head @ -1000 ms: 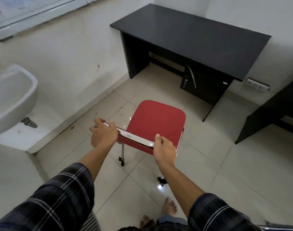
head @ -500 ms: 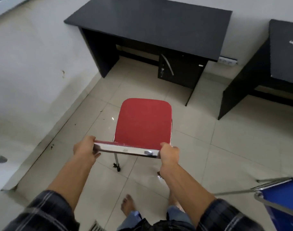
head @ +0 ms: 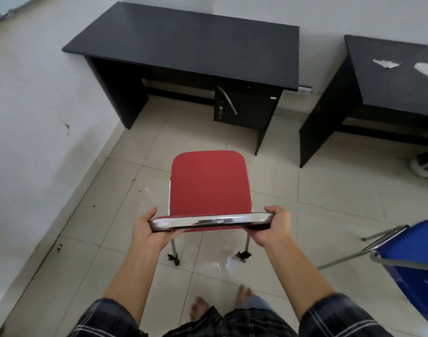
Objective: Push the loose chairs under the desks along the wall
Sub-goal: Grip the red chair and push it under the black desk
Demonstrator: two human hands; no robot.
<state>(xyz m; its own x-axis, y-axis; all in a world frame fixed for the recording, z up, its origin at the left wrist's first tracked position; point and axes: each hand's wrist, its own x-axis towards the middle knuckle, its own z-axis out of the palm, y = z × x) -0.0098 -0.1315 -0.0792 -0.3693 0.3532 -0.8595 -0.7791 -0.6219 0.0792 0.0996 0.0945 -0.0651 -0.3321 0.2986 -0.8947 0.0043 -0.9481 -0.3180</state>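
The red chair [head: 209,183] was held by the chrome rail [head: 208,221] along the top of its backrest; the rail's left end was gripped by the left hand [head: 147,229], with the thumb laid on top and the fingers curled underneath; its right end was gripped in the same manner by the right hand [head: 272,228]. The seat was seen stretching away from both hands towards the black desk [head: 183,42] set against the far wall, well apart from it and roughly in line with its open knee space; the two rear legs were seen reaching down to the tiled floor [head: 317,190] between the forearms. A second black desk [head: 390,76] was placed to the right along the same wall; a blue chair [head: 412,259] was left near the right forearm.
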